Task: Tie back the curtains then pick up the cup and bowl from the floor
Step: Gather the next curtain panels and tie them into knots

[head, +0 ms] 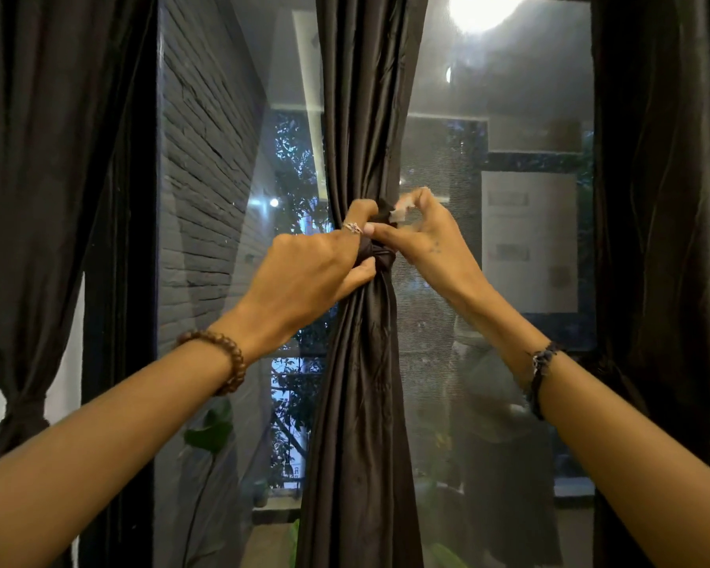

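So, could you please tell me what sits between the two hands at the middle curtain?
In the head view, the dark knot of the middle curtain sits between the left hand and right hand; both hands grip it.

Single head-worn wide-angle view, no second camera, so no shared coverage. It looks forward and roughly level at a window, close up. The middle curtain runs top to bottom through frame centre; its knot sits just above centre. Both forearms enter from the lower corners and converge there, left hand left of centre, right hand right of centre, at arm's reach. Left curtain and right curtain fill the frame edges, bowed by lens distortion. Floor not in view; bright light glare at upper right
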